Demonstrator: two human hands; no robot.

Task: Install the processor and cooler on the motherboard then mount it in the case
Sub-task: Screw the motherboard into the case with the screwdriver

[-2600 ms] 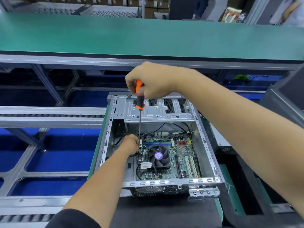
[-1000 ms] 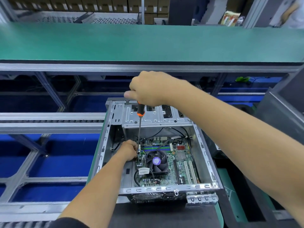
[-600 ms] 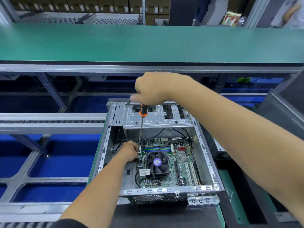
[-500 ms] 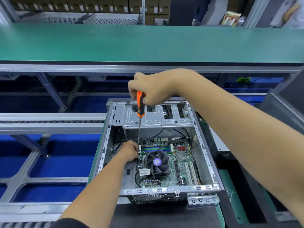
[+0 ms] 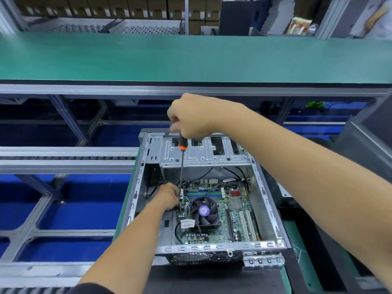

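Observation:
An open grey metal computer case (image 5: 266, 200) lies in front of me. Inside it sits the green motherboard (image 5: 233, 211), with a black cooler fan (image 5: 204, 211) fixed near its left side. My right hand (image 5: 191, 115) grips the orange and black handle of a long screwdriver (image 5: 182, 162) above the case's drive cage. The shaft runs straight down to the board's upper left corner. My left hand (image 5: 168, 195) is down in the case, its curled fingers around the shaft's lower end; the tip itself is hidden.
A green conveyor belt (image 5: 191, 58) crosses behind the case. Grey roller rails (image 5: 63, 158) and blue floor lie to the left. A dark cabinet (image 5: 369, 136) stands at the right, and a black mat (image 5: 212, 279) lies in front of the case.
My right hand has turned on the screwdriver handle, now covering most of its orange part. The screwdriver stays upright on the same spot, and my left hand has not moved.

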